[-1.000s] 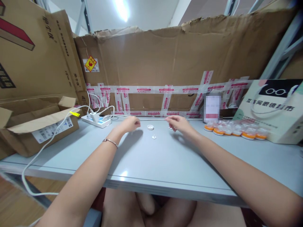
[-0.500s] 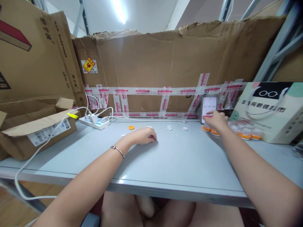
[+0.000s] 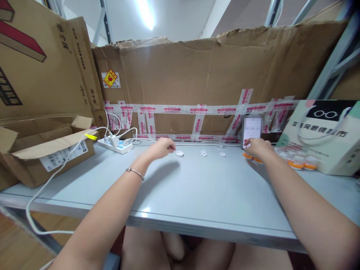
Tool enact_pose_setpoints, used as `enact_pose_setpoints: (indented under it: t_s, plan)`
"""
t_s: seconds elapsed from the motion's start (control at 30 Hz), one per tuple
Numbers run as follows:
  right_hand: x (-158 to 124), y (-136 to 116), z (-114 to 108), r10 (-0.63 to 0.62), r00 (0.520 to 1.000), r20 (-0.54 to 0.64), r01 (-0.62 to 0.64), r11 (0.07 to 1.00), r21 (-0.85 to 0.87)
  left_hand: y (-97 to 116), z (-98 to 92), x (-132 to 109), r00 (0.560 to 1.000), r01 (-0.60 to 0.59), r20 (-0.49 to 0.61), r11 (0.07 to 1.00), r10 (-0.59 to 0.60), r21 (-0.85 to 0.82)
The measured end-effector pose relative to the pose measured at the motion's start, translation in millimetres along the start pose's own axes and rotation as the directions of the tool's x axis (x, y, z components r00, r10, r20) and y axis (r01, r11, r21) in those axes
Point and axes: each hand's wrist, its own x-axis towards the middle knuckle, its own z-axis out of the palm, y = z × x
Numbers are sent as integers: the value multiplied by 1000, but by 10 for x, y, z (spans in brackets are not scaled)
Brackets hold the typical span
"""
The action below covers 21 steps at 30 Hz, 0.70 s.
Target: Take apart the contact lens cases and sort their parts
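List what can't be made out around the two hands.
All in the head view:
Left hand: fingertips too small and blurred to tell whether they hold anything.
Phone: lower part behind the right hand, so contact is unclear.
White pieces: too small to tell their shapes.
Orange-based containers: partly behind the right hand.

Phone [image 3: 252,131] partly hidden behind the right hand [image 3: 259,148]

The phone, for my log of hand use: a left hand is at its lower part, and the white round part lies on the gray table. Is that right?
One slip: the head view shows the right hand, not the left hand, at the lower part of the phone. The white round part does lie on the gray table.
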Motion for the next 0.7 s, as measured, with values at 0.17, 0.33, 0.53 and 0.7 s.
enact_pose_setpoints:
  t_s: [0.17,0.33,0.53,0.7]
  plan:
    - [-98,-95,-107,-49,998,49,49,999,2,-677,-210,-125,930,367,-81,916,-358,164]
    - [-225,-223,-253,-246,953,175,238,969,65,-1069,-48,-216,840,542,-112,816,-530,204]
    - [-504,-415,-418,-456,831,318,401,888,224,-1240,27,-269,765,643,-177,747,-619,168]
    - [-730,-585,-497,-635,668,388,481,767,425,-1232,-6,-289,747,661,-194,743,-637,106]
